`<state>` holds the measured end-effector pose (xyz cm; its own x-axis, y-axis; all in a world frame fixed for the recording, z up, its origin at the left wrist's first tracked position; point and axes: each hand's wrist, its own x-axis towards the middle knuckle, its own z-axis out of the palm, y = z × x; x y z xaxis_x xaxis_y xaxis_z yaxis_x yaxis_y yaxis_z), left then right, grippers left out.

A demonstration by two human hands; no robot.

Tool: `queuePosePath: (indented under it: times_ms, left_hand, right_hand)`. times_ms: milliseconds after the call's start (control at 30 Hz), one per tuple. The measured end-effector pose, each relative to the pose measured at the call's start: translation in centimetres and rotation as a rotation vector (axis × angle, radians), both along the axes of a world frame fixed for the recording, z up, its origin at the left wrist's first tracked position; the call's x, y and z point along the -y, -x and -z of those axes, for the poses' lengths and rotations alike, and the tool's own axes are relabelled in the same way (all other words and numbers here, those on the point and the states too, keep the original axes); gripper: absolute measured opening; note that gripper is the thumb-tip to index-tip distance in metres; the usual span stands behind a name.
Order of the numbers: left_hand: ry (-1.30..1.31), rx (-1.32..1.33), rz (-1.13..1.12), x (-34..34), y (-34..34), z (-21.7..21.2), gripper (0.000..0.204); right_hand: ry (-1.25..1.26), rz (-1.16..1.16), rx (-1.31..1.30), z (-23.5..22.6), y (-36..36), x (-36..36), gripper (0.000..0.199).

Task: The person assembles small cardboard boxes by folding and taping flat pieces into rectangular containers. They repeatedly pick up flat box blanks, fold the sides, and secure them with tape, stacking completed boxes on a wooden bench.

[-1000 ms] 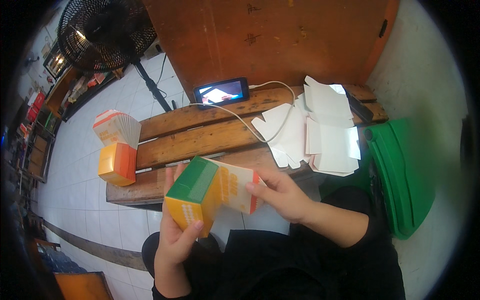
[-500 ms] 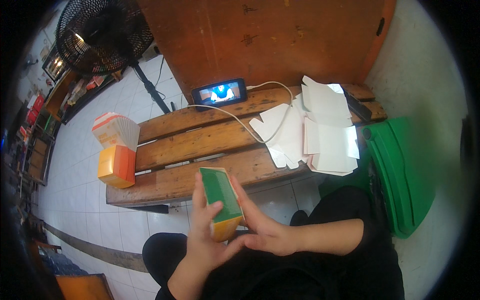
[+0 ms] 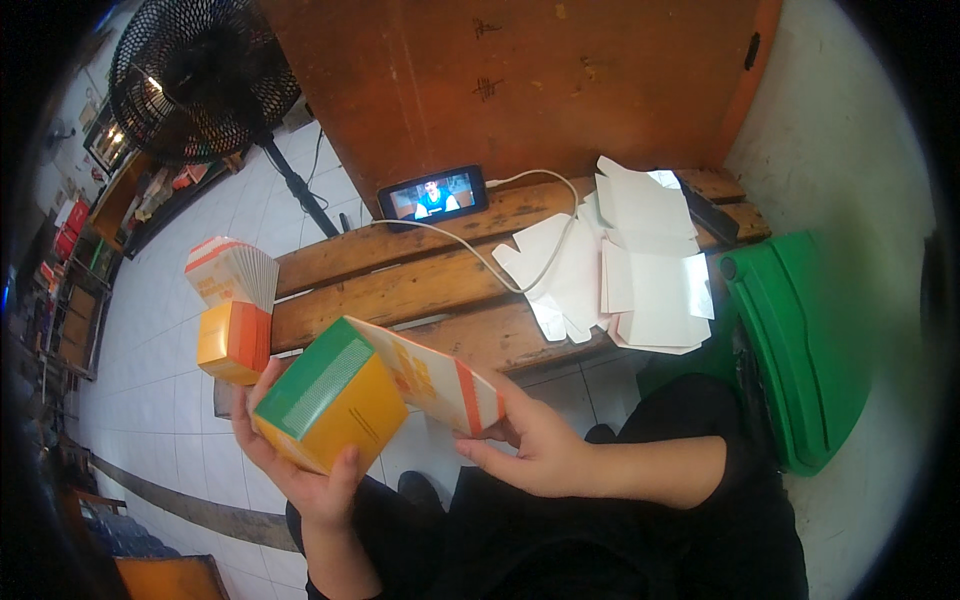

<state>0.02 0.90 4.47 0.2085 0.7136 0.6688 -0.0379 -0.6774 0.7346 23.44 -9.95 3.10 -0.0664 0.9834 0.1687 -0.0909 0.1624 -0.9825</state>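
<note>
A carton box (image 3: 355, 415), yellow on one face and green on its top, is held above my lap. My left hand (image 3: 310, 490) grips it from below and the left, thumb on the yellow face. From its right edge a cream panel (image 3: 425, 375) with orange print and an orange stripe spreads outward. My right hand (image 3: 530, 445) pinches that panel's lower right end between thumb and fingers. Whether the panel is joined to the box is hard to tell. On the bench's left end stand an orange and yellow box (image 3: 235, 335) and a fanned stack of printed cartons (image 3: 230, 270).
White unfolded cartons (image 3: 650, 250) lie on the right of the slatted wooden bench (image 3: 400, 295). A phone (image 3: 432, 198) with a lit screen and a white cable (image 3: 510, 275) leans at the back. A green bin (image 3: 810, 350) stands right; a pedestal fan (image 3: 200, 80) is far left.
The flat-looking carton has opened into a box shape and moved left in my left hand. My right hand has drawn the printed panel out to the right.
</note>
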Motion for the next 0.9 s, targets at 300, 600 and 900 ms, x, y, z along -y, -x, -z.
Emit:
queuePosePath:
  times_ms: [300, 600, 900]
  left_hand:
    - [0.341, -0.071, -0.101, -0.6, 0.6, 0.0, 0.104]
    - [0.072, 0.151, -0.250, -7.1, 3.7, -3.1, 0.110]
    - [0.079, -0.244, -1.062, -15.6, 10.5, 0.8, 0.105]
  right_hand:
    - [-0.159, 0.228, 0.176, -1.4, 2.5, -2.6, 0.040]
    - [-0.768, 0.340, 0.212, -8.2, 9.5, -17.4, 0.045]
    - [-0.804, 0.232, 0.311, -6.9, 20.0, -29.2, 0.053]
